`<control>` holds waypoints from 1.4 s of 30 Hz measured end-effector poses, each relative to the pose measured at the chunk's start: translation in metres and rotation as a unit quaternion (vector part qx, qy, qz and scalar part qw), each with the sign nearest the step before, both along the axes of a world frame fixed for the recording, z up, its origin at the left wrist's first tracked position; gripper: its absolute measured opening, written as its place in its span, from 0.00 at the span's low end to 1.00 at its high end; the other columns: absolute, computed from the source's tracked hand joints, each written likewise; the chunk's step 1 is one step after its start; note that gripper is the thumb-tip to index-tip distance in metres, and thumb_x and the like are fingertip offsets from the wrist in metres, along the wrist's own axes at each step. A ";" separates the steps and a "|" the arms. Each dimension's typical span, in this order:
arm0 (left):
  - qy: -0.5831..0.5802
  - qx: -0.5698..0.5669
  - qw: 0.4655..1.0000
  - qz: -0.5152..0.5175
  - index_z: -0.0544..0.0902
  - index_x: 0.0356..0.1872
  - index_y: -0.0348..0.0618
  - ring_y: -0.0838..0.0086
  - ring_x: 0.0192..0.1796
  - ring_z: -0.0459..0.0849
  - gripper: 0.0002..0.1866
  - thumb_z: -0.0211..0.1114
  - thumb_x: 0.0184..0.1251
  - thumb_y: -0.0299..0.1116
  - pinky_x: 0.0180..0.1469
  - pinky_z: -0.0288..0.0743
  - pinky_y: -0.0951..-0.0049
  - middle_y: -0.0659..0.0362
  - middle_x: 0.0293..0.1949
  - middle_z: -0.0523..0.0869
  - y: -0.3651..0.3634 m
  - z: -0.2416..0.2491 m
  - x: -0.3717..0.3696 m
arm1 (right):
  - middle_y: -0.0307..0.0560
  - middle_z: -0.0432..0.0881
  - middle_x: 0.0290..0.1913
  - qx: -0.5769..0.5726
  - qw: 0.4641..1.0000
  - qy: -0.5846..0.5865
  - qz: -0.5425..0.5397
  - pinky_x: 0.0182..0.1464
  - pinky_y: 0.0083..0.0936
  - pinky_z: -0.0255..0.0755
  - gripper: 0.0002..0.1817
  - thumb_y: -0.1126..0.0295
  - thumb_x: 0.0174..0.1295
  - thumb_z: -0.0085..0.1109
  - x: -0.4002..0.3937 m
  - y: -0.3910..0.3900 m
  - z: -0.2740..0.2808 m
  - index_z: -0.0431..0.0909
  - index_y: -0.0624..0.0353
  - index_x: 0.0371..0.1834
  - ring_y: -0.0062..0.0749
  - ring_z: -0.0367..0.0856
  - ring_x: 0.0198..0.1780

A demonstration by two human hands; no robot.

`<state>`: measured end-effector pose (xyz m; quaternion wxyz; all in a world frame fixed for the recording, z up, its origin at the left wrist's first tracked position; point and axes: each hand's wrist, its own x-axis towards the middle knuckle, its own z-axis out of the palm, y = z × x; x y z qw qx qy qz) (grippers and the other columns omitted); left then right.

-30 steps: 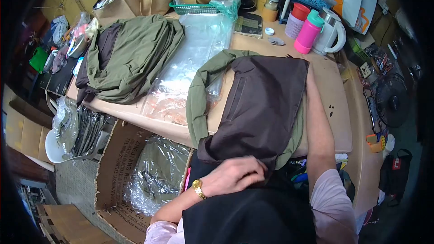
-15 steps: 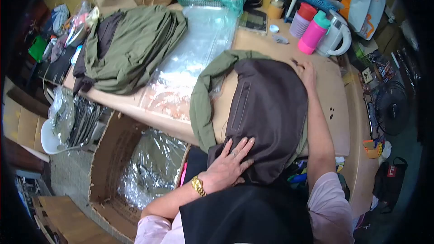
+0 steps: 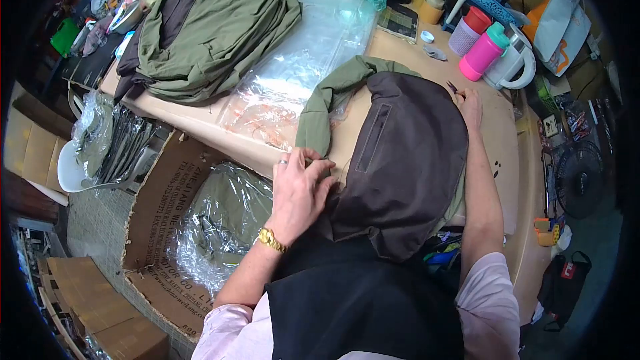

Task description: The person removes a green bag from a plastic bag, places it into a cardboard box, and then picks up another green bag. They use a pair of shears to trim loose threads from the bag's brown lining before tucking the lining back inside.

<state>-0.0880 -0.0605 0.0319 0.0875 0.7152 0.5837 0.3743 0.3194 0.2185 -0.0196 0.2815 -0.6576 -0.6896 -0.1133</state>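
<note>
A dark brown fabric piece [image 3: 413, 167] with a long stitched slit lies across the table's front edge, part of it hanging toward my lap. An olive green fabric band [image 3: 315, 120] curves around its left and far sides. My left hand [image 3: 300, 187] is at the piece's left edge, fingers bent and pinching its fabric; the fingertips partly hide the spot. Beyond the piece's right side, my right hand [image 3: 469, 108] rests on the table, closed around small dark snips [image 3: 453, 87] with their points showing.
Olive green fabric items [image 3: 213, 40] are piled at the left, beside clear plastic bags [image 3: 313, 47]. An open cardboard box [image 3: 150, 220] with plastic-wrapped fabric stands below the table's front edge. A pink bottle [image 3: 481, 57] and an electric kettle [image 3: 512, 60] stand at the back right.
My left hand has lifted from lying flat on the brown fabric and moved up and left to pinch its left edge. My right hand stays beyond the piece; the snips' points now show clearly.
</note>
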 end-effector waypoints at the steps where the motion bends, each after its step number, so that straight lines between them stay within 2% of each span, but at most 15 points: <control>1: 0.023 -0.014 1.000 0.011 0.87 0.46 0.49 0.58 0.50 0.75 0.18 0.75 0.51 0.29 0.51 0.67 0.60 0.55 0.46 0.79 0.003 -0.005 0.000 | 0.54 0.81 0.41 0.006 1.000 0.000 0.007 0.51 0.44 0.72 0.07 0.68 0.60 0.66 0.001 0.000 -0.001 0.84 0.57 0.38 0.52 0.79 0.48; 6: 0.005 0.014 1.000 0.000 0.88 0.39 0.49 0.60 0.48 0.77 0.13 0.76 0.50 0.28 0.50 0.68 0.62 0.56 0.44 0.79 0.014 -0.032 0.011 | 0.54 0.81 0.41 -0.010 1.000 -0.004 -0.017 0.51 0.44 0.72 0.07 0.68 0.61 0.65 0.000 0.002 -0.003 0.84 0.57 0.38 0.52 0.79 0.49; 9: -0.236 0.084 0.968 0.004 0.84 0.33 0.43 0.63 0.41 0.80 0.09 0.73 0.52 0.21 0.46 0.73 0.65 0.56 0.34 0.82 0.017 -0.037 0.002 | 0.54 0.81 0.42 -0.005 1.000 -0.006 -0.017 0.52 0.44 0.72 0.07 0.67 0.61 0.65 0.000 0.000 -0.002 0.84 0.56 0.39 0.52 0.79 0.49; 12: -0.414 0.088 0.902 0.081 0.80 0.34 0.37 0.78 0.41 0.80 0.04 0.66 0.64 0.18 0.46 0.76 0.78 0.59 0.41 0.82 0.006 -0.038 -0.038 | 0.54 0.81 0.43 -0.007 1.000 0.004 -0.019 0.52 0.45 0.72 0.07 0.67 0.61 0.64 -0.003 -0.002 -0.001 0.85 0.55 0.40 0.53 0.79 0.49; 14: -0.450 0.092 0.882 0.106 0.80 0.35 0.38 0.83 0.44 0.76 0.03 0.63 0.72 0.23 0.50 0.71 0.80 0.64 0.41 0.81 -0.005 -0.036 -0.072 | 0.54 0.81 0.43 -0.010 1.000 0.008 -0.026 0.52 0.46 0.72 0.07 0.67 0.61 0.64 -0.003 -0.002 0.000 0.85 0.54 0.40 0.53 0.78 0.50; 17: -0.506 0.021 0.856 0.104 0.81 0.34 0.39 0.86 0.36 0.75 0.07 0.64 0.74 0.28 0.42 0.69 0.82 0.66 0.33 0.82 -0.022 -0.044 -0.108 | 0.55 0.82 0.46 -0.030 0.999 0.004 -0.015 0.54 0.45 0.72 0.09 0.68 0.63 0.62 0.001 0.002 0.006 0.85 0.53 0.44 0.53 0.79 0.51; 20: -0.442 -0.026 0.895 0.058 0.82 0.36 0.37 0.85 0.32 0.79 0.06 0.65 0.73 0.28 0.35 0.72 0.83 0.64 0.32 0.83 -0.030 -0.036 -0.091 | 0.56 0.81 0.51 -0.013 0.998 -0.052 -0.035 0.57 0.43 0.72 0.12 0.69 0.64 0.61 -0.003 -0.005 0.044 0.83 0.56 0.49 0.52 0.78 0.55; 24: -0.410 -0.111 0.905 -0.020 0.76 0.58 0.34 0.75 0.45 0.87 0.18 0.63 0.69 0.21 0.49 0.82 0.75 0.53 0.48 0.87 -0.015 -0.026 -0.016 | 0.61 0.75 0.63 -0.061 0.934 0.314 0.159 0.67 0.41 0.67 0.25 0.63 0.65 0.61 -0.096 -0.074 0.085 0.73 0.60 0.64 0.52 0.75 0.63; 26: -0.354 -0.134 0.924 -0.057 0.71 0.66 0.35 0.71 0.46 0.88 0.26 0.65 0.67 0.21 0.47 0.81 0.72 0.51 0.52 0.85 0.000 -0.018 0.011 | 0.63 0.66 0.72 -0.150 0.963 0.112 0.195 0.74 0.49 0.57 0.34 0.55 0.67 0.61 -0.161 -0.145 0.109 0.64 0.57 0.73 0.54 0.65 0.73; 28: -0.189 -0.039 0.981 -0.004 0.76 0.59 0.36 0.64 0.40 0.88 0.20 0.66 0.67 0.25 0.44 0.80 0.68 0.50 0.45 0.87 0.013 -0.021 0.026 | 0.62 0.55 0.78 -0.159 0.971 -0.067 0.162 0.77 0.60 0.42 0.41 0.46 0.68 0.57 -0.175 -0.170 0.068 0.57 0.54 0.78 0.57 0.48 0.81; 31: -0.044 -0.129 0.990 -0.047 0.82 0.47 0.38 0.60 0.36 0.87 0.11 0.66 0.67 0.30 0.41 0.79 0.65 0.50 0.36 0.87 0.022 -0.026 0.028 | 0.59 0.47 0.82 -0.213 0.957 -0.065 0.189 0.77 0.64 0.33 0.45 0.35 0.68 0.47 -0.153 -0.165 0.027 0.50 0.49 0.81 0.58 0.40 0.82; 34: -0.137 -0.110 0.982 -0.069 0.83 0.38 0.39 0.61 0.34 0.87 0.06 0.65 0.69 0.31 0.40 0.78 0.66 0.51 0.30 0.87 0.022 -0.024 0.018 | 0.58 0.46 0.82 -0.225 0.949 -0.109 0.193 0.78 0.63 0.33 0.45 0.34 0.69 0.44 -0.139 -0.161 0.025 0.51 0.48 0.81 0.58 0.40 0.82; 36: -0.226 -0.189 0.954 -0.049 0.82 0.38 0.37 0.76 0.32 0.83 0.07 0.63 0.72 0.31 0.39 0.77 0.72 0.60 0.27 0.85 0.017 -0.026 -0.002 | 0.57 0.46 0.82 -0.226 0.948 -0.113 0.192 0.78 0.63 0.33 0.45 0.33 0.69 0.44 -0.133 -0.159 0.025 0.51 0.48 0.81 0.57 0.40 0.82; 41: -0.551 -0.182 0.814 -0.037 0.81 0.37 0.38 0.87 0.26 0.72 0.12 0.55 0.80 0.33 0.29 0.68 0.82 0.69 0.24 0.77 0.009 -0.047 -0.058 | 0.57 0.47 0.82 -0.221 0.948 -0.115 0.199 0.78 0.62 0.33 0.45 0.33 0.69 0.43 -0.131 -0.159 0.022 0.51 0.47 0.81 0.57 0.40 0.82; 42: -0.702 -0.108 0.677 -0.193 0.81 0.38 0.40 0.90 0.26 0.71 0.12 0.54 0.81 0.34 0.29 0.66 0.84 0.69 0.24 0.77 0.014 -0.061 -0.065 | 0.57 0.47 0.82 -0.220 0.948 -0.117 0.195 0.78 0.62 0.33 0.45 0.33 0.68 0.43 -0.132 -0.159 0.022 0.51 0.47 0.81 0.57 0.41 0.82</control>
